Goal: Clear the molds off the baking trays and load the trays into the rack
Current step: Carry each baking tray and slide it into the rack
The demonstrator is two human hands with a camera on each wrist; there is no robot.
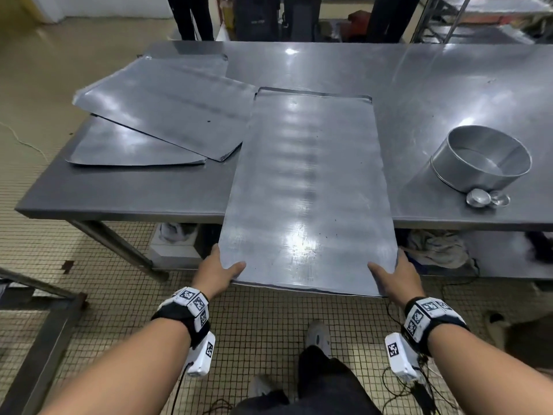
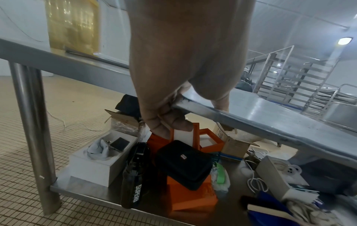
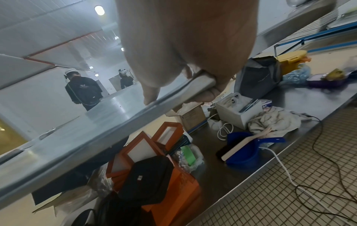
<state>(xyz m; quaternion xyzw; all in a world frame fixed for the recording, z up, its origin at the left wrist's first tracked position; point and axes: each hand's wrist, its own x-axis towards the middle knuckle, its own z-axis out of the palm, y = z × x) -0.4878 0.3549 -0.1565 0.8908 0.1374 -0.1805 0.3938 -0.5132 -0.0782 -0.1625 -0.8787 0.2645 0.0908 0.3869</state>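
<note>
A long bare baking tray [image 1: 305, 190] lies lengthwise on the steel table [image 1: 434, 85], its near end sticking out past the table's front edge. My left hand [image 1: 220, 272] grips the tray's near left corner, thumb on top and fingers curled underneath; the left wrist view shows the left hand [image 2: 170, 116] on the tray's rim [image 2: 251, 122]. My right hand [image 1: 396, 275] grips the near right corner the same way, and the right wrist view shows the right hand [image 3: 181, 90] on the tray's edge [image 3: 96, 137]. Two more empty trays [image 1: 167, 106] overlap at the table's left. A round metal mold [image 1: 481, 158] and two small tart molds [image 1: 487, 198] sit on the table at the right.
A tray rack [image 2: 289, 79] stands beyond the table in the left wrist view. Boxes, bags and cloths fill the lower shelf [image 3: 241, 160]. Cables trail over the tiled floor [image 1: 269, 324]. People stand past the table's far side [image 1: 191, 16]. A metal frame [image 1: 45, 324] sits at the lower left.
</note>
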